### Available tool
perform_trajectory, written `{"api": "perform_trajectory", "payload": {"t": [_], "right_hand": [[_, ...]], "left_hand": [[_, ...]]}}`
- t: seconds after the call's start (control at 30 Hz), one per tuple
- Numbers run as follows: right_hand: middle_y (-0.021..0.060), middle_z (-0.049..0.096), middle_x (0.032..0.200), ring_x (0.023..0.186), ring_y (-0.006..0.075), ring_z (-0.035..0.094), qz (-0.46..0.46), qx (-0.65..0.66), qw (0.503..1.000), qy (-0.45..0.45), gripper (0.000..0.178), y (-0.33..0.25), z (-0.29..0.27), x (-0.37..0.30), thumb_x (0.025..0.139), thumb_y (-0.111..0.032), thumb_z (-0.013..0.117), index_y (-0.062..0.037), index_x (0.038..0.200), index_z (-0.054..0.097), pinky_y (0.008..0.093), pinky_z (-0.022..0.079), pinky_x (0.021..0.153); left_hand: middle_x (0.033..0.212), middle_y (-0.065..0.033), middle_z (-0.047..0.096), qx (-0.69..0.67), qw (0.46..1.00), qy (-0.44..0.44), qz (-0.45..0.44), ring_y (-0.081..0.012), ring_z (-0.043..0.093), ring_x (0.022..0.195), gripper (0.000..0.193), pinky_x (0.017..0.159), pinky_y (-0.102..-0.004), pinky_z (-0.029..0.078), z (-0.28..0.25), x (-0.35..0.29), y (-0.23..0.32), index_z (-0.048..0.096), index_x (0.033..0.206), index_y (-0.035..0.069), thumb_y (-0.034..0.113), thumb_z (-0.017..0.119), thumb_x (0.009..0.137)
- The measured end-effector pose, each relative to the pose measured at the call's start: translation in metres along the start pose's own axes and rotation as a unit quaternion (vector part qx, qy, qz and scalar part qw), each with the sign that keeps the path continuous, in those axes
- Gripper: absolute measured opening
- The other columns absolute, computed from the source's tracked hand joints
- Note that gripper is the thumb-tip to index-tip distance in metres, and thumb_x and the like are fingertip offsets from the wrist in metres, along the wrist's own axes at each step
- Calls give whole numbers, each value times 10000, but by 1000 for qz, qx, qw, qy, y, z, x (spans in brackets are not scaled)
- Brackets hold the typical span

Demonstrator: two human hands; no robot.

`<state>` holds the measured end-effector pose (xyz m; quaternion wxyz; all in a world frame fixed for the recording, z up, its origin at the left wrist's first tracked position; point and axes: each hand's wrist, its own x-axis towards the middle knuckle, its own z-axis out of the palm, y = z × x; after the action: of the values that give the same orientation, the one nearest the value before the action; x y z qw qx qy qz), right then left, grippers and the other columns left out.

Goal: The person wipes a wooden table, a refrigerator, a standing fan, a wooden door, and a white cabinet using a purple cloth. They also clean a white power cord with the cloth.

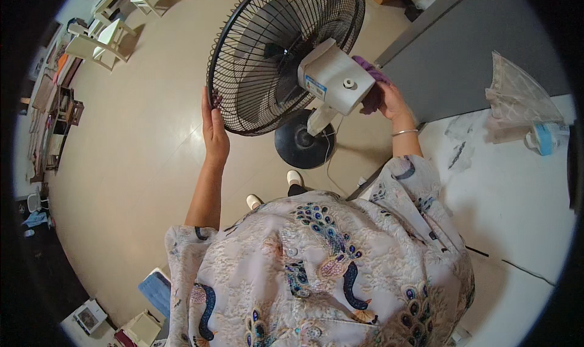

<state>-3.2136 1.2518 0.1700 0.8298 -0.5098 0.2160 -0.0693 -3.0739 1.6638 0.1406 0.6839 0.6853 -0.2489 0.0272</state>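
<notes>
A standing fan (286,55) with a black wire cage stands in front of me, its grey-white motor housing (340,79) turned toward me. My left hand (215,134) grips the left rim of the cage, fingers on the outer side and thumb on the nearer side. In my right hand (392,100) is a bunched purple cloth (372,73), pressed to the right side of the motor housing. Part of the cloth is hidden behind the housing and my fingers. Below, the fan's round black base (298,149) rests on the floor near my shoes.
A pale power cord (331,158) trails from the fan toward the white counter (474,183) on my right. On that counter lie a clear plastic bag (520,97) and a blue-labelled container (547,139). A grey panel (462,49) rises behind it. White chairs (103,43) stand far left.
</notes>
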Motion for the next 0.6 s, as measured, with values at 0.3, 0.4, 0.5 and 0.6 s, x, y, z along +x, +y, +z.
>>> {"api": "perform_trajectory", "payload": {"t": [0.3,0.4,0.5,0.6], "right_hand": [[144,636,934,810,291,625,-409,-677,611,-29,209,-35,121,-15,708,-21,547,-54,890,644,411,506,730],[163,631,824,785,355,607,-366,-737,562,-90,192,14,135,-16,686,-57,559,-82,858,641,460,489,729],[163,648,879,798,357,617,-77,-701,660,-260,294,66,128,-46,683,-22,532,-81,952,636,442,489,736],[164,638,907,871,338,610,-50,-567,792,-219,360,62,101,-62,683,14,554,-85,1017,642,397,483,796]], "left_hand": [[1436,-156,327,-43,999,-29,6,-236,345,1308,494,1083,-347,259,42,21,10,204,1446,16,187,323,999],[1444,-164,317,-56,997,-48,12,-238,322,1326,508,1089,-341,245,57,27,4,204,1442,1,176,357,991],[1452,-171,307,-55,997,-58,13,-240,300,1344,523,1094,-335,232,63,30,-4,205,1438,-14,164,392,983],[1451,-175,311,-23,998,-63,4,-239,306,1343,532,1089,-328,242,66,31,0,214,1434,-21,152,419,975]]}}
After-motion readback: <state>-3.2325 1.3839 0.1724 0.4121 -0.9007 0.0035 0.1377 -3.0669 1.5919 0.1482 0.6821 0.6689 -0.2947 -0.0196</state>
